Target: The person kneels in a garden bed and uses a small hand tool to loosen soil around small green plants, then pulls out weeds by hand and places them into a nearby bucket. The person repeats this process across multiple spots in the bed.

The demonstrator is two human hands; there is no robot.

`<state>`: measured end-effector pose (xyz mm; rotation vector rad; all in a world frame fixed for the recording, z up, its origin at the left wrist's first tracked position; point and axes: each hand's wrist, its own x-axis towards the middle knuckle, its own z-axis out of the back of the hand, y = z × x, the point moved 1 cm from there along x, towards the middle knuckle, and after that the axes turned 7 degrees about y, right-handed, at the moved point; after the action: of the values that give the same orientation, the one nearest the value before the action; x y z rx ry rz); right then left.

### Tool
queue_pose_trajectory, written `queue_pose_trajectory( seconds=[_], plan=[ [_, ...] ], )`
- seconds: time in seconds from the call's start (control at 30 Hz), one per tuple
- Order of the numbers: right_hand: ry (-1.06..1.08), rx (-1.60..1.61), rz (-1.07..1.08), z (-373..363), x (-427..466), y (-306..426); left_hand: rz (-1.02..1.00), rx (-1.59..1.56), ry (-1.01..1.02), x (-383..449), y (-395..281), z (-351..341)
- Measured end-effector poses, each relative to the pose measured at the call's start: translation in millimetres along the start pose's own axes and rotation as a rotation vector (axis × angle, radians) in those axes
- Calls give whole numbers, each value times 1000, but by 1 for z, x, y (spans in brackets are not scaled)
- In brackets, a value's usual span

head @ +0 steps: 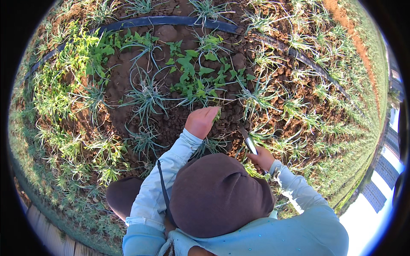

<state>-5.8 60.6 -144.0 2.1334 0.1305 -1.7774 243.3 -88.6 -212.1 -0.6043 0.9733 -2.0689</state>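
My left hand is closed on a small bunch of green leaves, just above dark, crumbly soil. Its fingertips are mostly hidden behind the back of the hand. In my right hand is a knife-like tool with a shiny metal blade, angled down so that its dirty tip meets the soil. The blade lies beside an onion-like plant with thin leaves. Beyond my left hand spreads a patch of broad-leaved vine weeds, mingled with more thin-leaved plants.
A black irrigation hose curves across the bed at the far side. Thicker leafy vines grow at the left. Rows of thin-leaved plants run to the right, where an orange dirt strip passes. My brown-clad knee rises between my arms.
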Motion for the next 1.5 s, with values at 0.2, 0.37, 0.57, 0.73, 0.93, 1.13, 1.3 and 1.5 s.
queue_pose_trajectory(
  seconds=[0.2, 0.37, 0.57, 0.73, 0.93, 1.13, 1.3, 1.5],
  plan=[
    [58, 115, -184, 6, -23, 37, 394, -139, -231, -5, 7, 26],
    [23, 46, -58, -2, 28, 69, 433, -196, -339, 5, 7, 42],
    [-11, 61, 36, -4, 42, 12, 591, -381, -185, -6, 0, 43],
    [-252, -331, 173, 9, 85, -62, 625, -513, -204, -18, 0, 29],
    [-447, -465, 343, -3, 104, -94, 796, -790, -113, -28, 3, 33],
    [-521, -512, 251, -8, 60, -84, 832, -720, -161, -33, 15, 31],
    [-549, -656, 314, 3, 29, -79, 821, -680, -133, -36, 21, 22],
    [-484, -622, 360, -1, 22, -79, 794, -599, -144, -34, 20, 17]
  ],
)
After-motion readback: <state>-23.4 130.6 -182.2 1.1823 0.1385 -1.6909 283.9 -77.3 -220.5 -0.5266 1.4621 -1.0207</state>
